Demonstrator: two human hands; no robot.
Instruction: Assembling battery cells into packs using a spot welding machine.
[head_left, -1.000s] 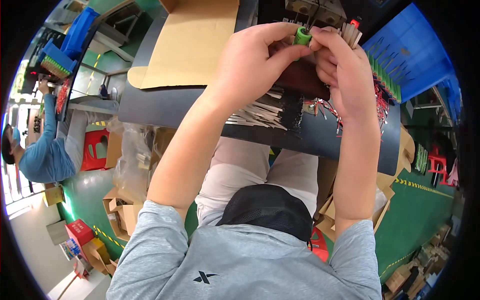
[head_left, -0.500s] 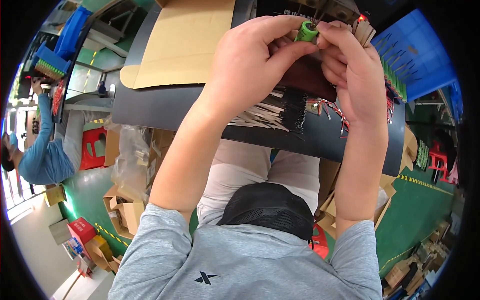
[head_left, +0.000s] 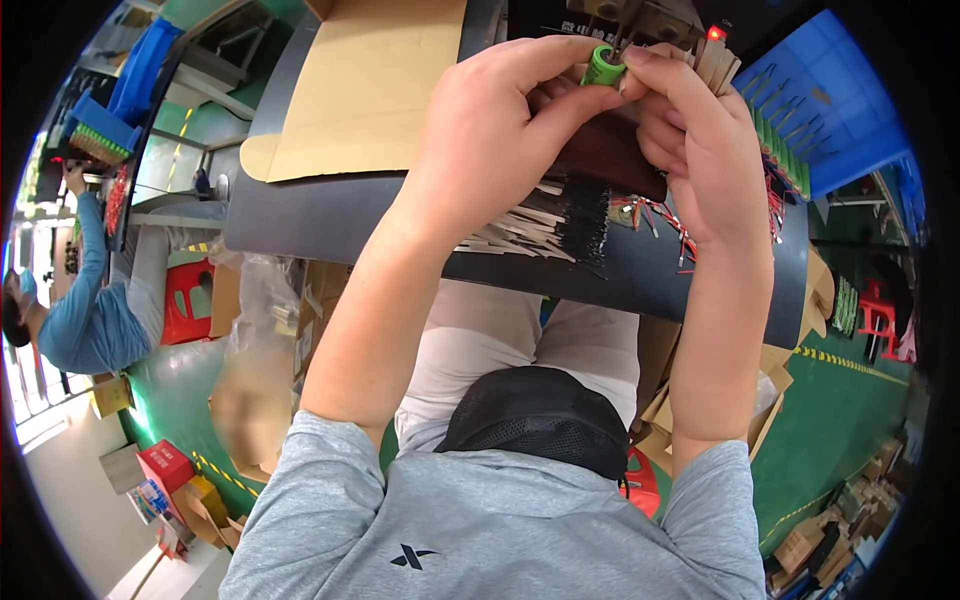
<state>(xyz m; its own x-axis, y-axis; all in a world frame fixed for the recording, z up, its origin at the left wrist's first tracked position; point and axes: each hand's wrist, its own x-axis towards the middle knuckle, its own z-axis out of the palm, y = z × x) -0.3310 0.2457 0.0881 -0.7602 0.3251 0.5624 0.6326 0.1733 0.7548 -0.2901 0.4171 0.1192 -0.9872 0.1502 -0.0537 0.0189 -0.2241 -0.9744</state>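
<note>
Between thumb and fingers, my left hand (head_left: pixel 490 130) grips a green cylindrical battery cell (head_left: pixel 603 68), tilted with its end toward the dark machine (head_left: pixel 660 18) at the table's far side. Thin metal rods of the machine come down at that end of the cell. My right hand (head_left: pixel 705 145) is closed in a pinch beside the cell's end, its thumb and forefinger near the rods. Whatever lies in that pinch is too small to make out. Below the hands, pale flat strips with black leads (head_left: pixel 520 228) lie in a pile.
Red and black wires (head_left: pixel 665 220) lie on the dark table (head_left: pixel 330 215). A tan cardboard sheet (head_left: pixel 370 90) covers the left part. At right, a blue bin (head_left: pixel 850 110) holds several green cells with leads (head_left: pixel 785 155). A co-worker in blue (head_left: pixel 95 320) sits far left.
Both hands and the cell have shifted slightly left and a little down. The machine's red light shows more fully now. The left hand keeps its hold on the cell.
</note>
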